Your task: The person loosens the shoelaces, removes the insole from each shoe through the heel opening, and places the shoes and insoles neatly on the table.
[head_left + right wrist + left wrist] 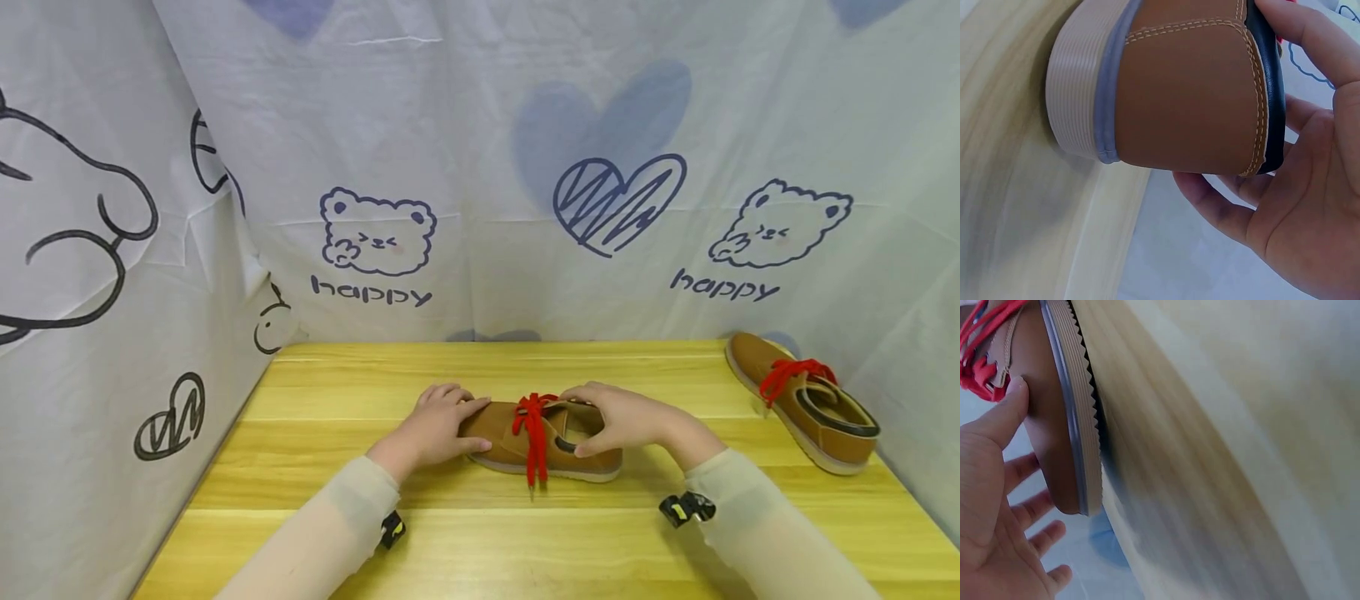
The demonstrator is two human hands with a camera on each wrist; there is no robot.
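A brown shoe [502, 425] with red laces [534, 433] and a pale sole lies sideways on the table, its toe to the left. My left hand [431, 429] grips the toe end, thumb on the near side and fingers over the far side. In the left wrist view the left thumb [1016, 394] presses on the brown upper beside the laces. My right hand [630, 421] holds the heel end by its dark padded collar [1269, 94]. Its thumb is at the near rim, and the fingers reach round the far side, partly hidden.
A second brown shoe [840, 429] with tied red laces stands at the right end of the wooden table [315, 475]. A white printed cloth [480, 167] hangs behind the table and along both sides.
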